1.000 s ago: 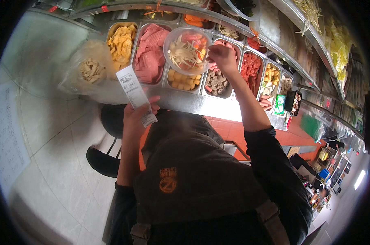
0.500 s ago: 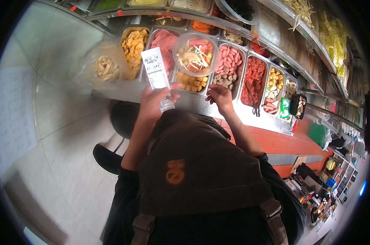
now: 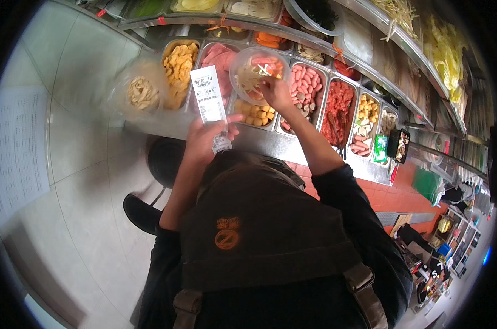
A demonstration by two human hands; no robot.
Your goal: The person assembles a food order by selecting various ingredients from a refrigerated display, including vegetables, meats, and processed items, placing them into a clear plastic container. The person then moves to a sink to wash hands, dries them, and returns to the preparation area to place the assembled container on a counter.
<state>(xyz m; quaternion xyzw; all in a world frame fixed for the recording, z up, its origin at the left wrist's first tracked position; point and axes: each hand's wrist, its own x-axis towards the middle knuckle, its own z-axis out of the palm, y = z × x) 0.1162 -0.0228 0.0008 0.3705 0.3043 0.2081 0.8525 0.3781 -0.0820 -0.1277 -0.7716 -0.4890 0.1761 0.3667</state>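
Note:
My left hand (image 3: 202, 137) is closed on a long white printed paper slip (image 3: 208, 97), pinched at its lower part between thumb and fingers. A round clear plastic bowl (image 3: 235, 83) rests over the metal trays to the right of the slip. Pale sprout-like strands and red and orange pieces lie in it. Over the bowl's right side is my right hand (image 3: 277, 94), fingers bent down at the food. Its fingertips are partly hidden, so what they pinch, if anything, does not show clearly.
Metal trays hold golden fried pieces (image 3: 180, 61), pink sliced meat (image 3: 220, 57), yellow cubes (image 3: 255, 114), small pink sausages (image 3: 306, 79) and red minced meat (image 3: 340, 101). A plastic bag (image 3: 133, 90) of pale pieces sits left. Shelves with vegetables overhang the far side.
My right hand has moved up and left from the counter's front edge to the bowl, its fingers now over the food. The left hand stays almost still with the paper slip.

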